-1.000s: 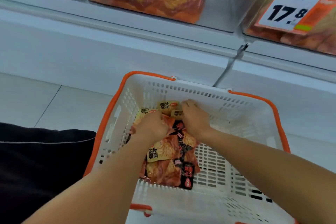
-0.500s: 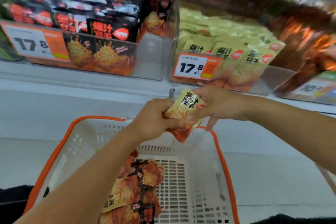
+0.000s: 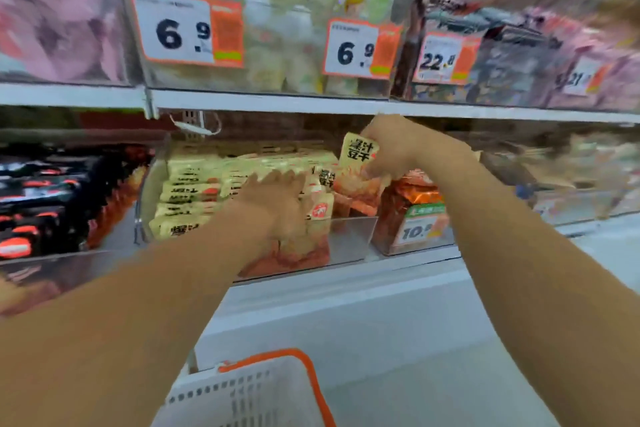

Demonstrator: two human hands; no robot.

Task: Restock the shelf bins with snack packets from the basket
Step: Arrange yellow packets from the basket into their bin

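We take the clear bin (image 3: 349,236) of yellow packets on the lower shelf as our landmark. Our right hand (image 3: 398,146) pinches one yellow snack packet (image 3: 358,163) by its upper edge, fingers curled round it, above the bin's right end, likely so it can drop upright into the gap there. Our left hand (image 3: 277,201) lies over the packets already in the bin, fingers spread and gripping nothing we can make out, probably pressing the row back to make room. The held packet bears bold black Chinese characters above an orange picture. Right of the bin a tag (image 3: 420,229) reads about 10; above it, tags read 6.9 (image 3: 188,28) and 22-something (image 3: 443,59), blurred. The basket (image 3: 263,392) sits below the bin, its contents out of view.
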